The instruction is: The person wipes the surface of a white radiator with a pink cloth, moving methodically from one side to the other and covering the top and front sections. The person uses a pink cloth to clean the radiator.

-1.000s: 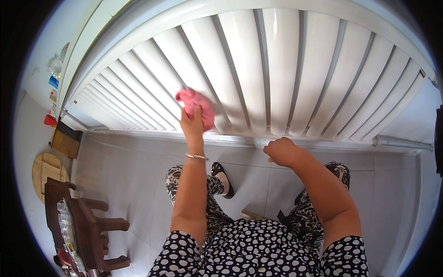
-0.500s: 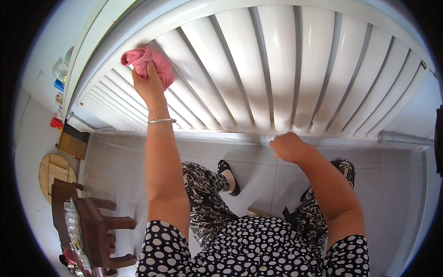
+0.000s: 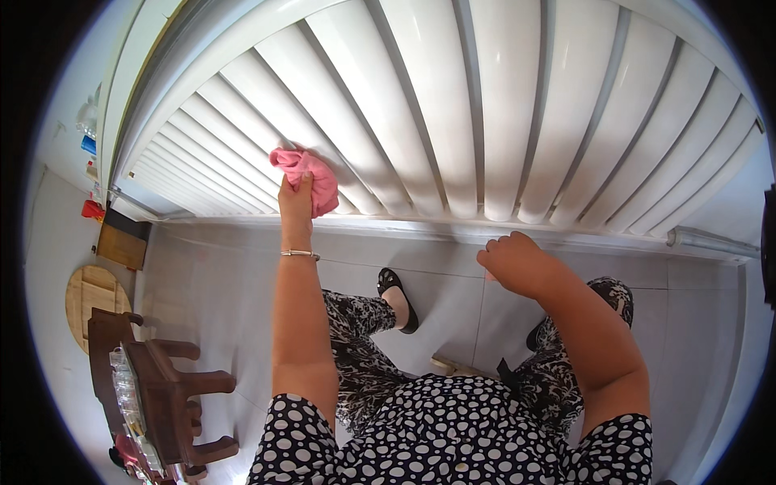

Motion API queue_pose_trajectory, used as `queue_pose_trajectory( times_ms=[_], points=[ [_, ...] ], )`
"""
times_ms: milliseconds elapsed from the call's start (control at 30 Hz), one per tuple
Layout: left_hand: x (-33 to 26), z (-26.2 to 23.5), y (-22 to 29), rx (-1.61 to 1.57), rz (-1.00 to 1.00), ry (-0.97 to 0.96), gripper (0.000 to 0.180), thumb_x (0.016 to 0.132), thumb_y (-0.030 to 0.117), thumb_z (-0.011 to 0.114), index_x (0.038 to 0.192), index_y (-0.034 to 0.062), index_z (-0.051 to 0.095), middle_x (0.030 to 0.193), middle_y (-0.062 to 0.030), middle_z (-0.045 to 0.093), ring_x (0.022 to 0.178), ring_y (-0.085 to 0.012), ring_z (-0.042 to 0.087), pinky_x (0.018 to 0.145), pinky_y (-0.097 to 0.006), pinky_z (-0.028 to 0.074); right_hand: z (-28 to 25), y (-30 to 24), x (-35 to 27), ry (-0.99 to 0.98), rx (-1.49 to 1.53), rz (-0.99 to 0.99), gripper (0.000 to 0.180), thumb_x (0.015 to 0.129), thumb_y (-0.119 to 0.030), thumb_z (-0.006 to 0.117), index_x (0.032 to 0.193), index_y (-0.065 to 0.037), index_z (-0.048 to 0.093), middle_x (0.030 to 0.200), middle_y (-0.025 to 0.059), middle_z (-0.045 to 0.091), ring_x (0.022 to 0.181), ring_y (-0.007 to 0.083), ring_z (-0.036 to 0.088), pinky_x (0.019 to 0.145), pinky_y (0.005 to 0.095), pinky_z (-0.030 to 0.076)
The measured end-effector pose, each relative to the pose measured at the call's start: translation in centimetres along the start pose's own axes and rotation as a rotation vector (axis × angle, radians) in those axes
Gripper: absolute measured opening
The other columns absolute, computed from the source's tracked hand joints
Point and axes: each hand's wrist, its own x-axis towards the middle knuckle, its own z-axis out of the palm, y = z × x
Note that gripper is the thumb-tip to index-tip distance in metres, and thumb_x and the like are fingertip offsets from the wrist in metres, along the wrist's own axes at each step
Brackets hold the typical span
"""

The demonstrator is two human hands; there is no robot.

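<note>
A tall white radiator [image 3: 507,105] with rounded vertical tubes fills the space in front of me. My left hand [image 3: 296,206] grips a crumpled pink cloth [image 3: 323,184], thumb on top, and presses it to the lower part of the tubes at the left. Part of the cloth is hidden under the fingers. Off to the right, my right hand [image 3: 517,263] hangs just before the radiator's lower edge, apart from it. Its fingers are curled in, and no object shows in them.
A white pipe [image 3: 711,244] leaves the radiator's lower right. At left stand a dark wooden chair-like piece [image 3: 158,380] with clear containers on it, a round wooden board [image 3: 97,299] and a wooden box [image 3: 121,246]. Grey floor tiles [image 3: 436,303] lie below, with my feet on them.
My left hand has drawn the pink cloth down the tubes and a little to the right. The right hand has shifted slightly right and stays curled. The view has tilted a little.
</note>
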Motion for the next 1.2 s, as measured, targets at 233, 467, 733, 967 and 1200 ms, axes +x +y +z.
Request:
queue_pose_trajectory(
  times_ms=[233, 467, 733, 967, 1200],
  points=[
    [-2.7, -0.6, -8.9, 0.045, -0.2, -0.069, 0.032, 0.09, 0.019, 0.063, 0.115, -0.0002, 0.057, 0.102, -0.0059, 0.064, 0.091, -0.0135, 0.058, 0.08, -0.028, 0.047, -0.6, -0.7, 0.2, -0.055, 0.0, -0.017, 0.009, 0.079, -0.016, 0.065, 0.083, -0.008, 0.063, 0.085, 0.0104, 0.063, 0.083, 0.0274, 0.063, 0.074, 0.0393, 0.046],
    [-4.2, 0.8, -12.7, -0.044, -0.392, -0.087, 0.031, 0.089, 0.02, 0.064, 0.112, 0.0001, 0.058, 0.101, -0.0059, 0.064, 0.09, -0.0132, 0.058, 0.079, -0.027, 0.047, 0.0, -0.1, 0.2, -0.039, 0.01, -0.005, 0.009, 0.079, -0.017, 0.066, 0.081, -0.008, 0.063, 0.083, 0.0103, 0.063, 0.081, 0.0281, 0.063, 0.074, 0.0397, 0.046],
    [-5.4, 2.5, -13.3, -0.112, -0.485, -0.028, 0.034, 0.089, 0.023, 0.065, 0.115, 0.0023, 0.057, 0.101, -0.0062, 0.062, 0.088, -0.0147, 0.06, 0.072, -0.029, 0.05, -0.6, 1.0, 0.5, -0.047, 0.075, 0.074, 0.014, 0.079, -0.019, 0.068, 0.081, -0.007, 0.063, 0.083, 0.0093, 0.066, 0.082, 0.0274, 0.065, 0.072, 0.0399, 0.048],
    [-1.9, 2.6, -1.1, 0.357, 0.11, 0.238, 0.039, 0.084, 0.029, 0.069, 0.104, -0.0035, 0.061, 0.092, -0.0126, 0.065, 0.083, -0.0183, 0.059, 0.074, -0.032, 0.048, -0.7, 1.3, 0.5, -0.084, 0.031, 0.106, 0.015, 0.082, -0.02, 0.066, 0.089, -0.006, 0.064, 0.084, 0.01, 0.066, 0.085, 0.0278, 0.065, 0.071, 0.0403, 0.05],
    [2.0, 3.1, 15.1, 0.527, 0.567, 0.328, 0.043, 0.082, 0.032, 0.071, 0.104, -0.0048, 0.063, 0.09, -0.0181, 0.067, 0.082, -0.0241, 0.064, 0.075, -0.033, 0.05, -0.4, 1.7, 0.5, -0.09, 0.058, 0.105, 0.015, 0.082, -0.019, 0.065, 0.085, -0.005, 0.062, 0.084, 0.0104, 0.066, 0.081, 0.0293, 0.065, 0.068, 0.041, 0.05]
  ],
)
